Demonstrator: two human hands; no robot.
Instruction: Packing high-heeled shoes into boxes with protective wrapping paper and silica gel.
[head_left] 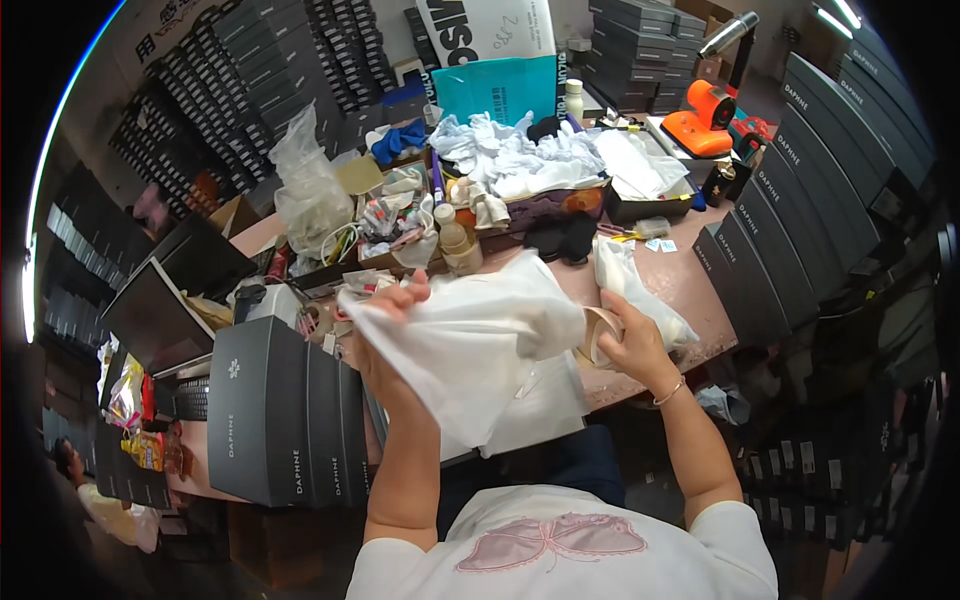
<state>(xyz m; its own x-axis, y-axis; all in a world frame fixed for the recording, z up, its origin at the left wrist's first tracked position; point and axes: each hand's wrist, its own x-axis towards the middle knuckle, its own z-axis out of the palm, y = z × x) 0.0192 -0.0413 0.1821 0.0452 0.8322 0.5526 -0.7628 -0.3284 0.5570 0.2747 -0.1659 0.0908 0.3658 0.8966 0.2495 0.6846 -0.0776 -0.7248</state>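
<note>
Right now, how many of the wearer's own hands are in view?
2. The left hand is at the left side of the white cloth, partly hidden and blurred; the right hand grips a beige item at the cloth's right side.

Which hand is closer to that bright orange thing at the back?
The right hand: it's on the near side of the orange thing, slightly left. The left hand, at the white bag, is much farther left.

Stockroom workspace: dark cartons (785,200) towered at two o'clock, box stacks (195,125) rose at ten; monitor (158,318) stood at nine; cluttered pink worktable (697,292) ran from eight to three.
</note>
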